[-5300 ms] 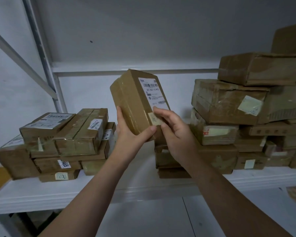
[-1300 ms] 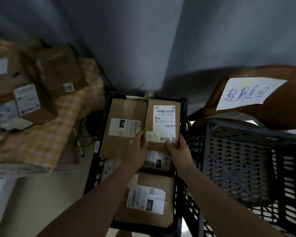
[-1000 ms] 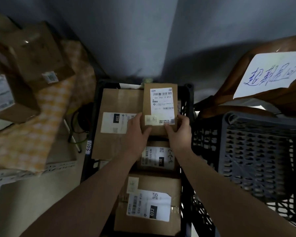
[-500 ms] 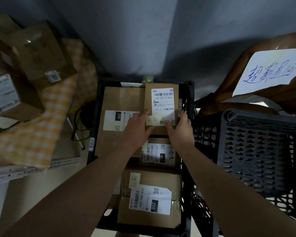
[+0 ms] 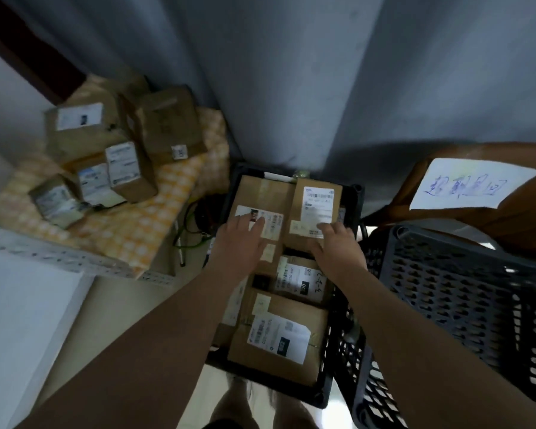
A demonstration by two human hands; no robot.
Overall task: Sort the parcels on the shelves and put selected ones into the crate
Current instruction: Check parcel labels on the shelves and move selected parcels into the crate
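Pale floor (image 5: 75, 320) carries the black crate (image 5: 291, 394) at centre, with a grey crate (image 5: 446, 274) just beside its right wall. We see cables (image 5: 192, 230) on the floor left of the black crate. At left is a white shelf (image 5: 59, 255) with a yellow checked cloth (image 5: 130, 230) over it and labelled parcels (image 5: 127, 171) clustered on the cloth toward the back edge.

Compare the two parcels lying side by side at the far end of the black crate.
The left parcel is wider; the right parcel is narrower. The left parcel's label is wide and short; the right parcel's is tall. The left hand rests on the left parcel; the right hand on the right parcel. Both are brown cardboard.
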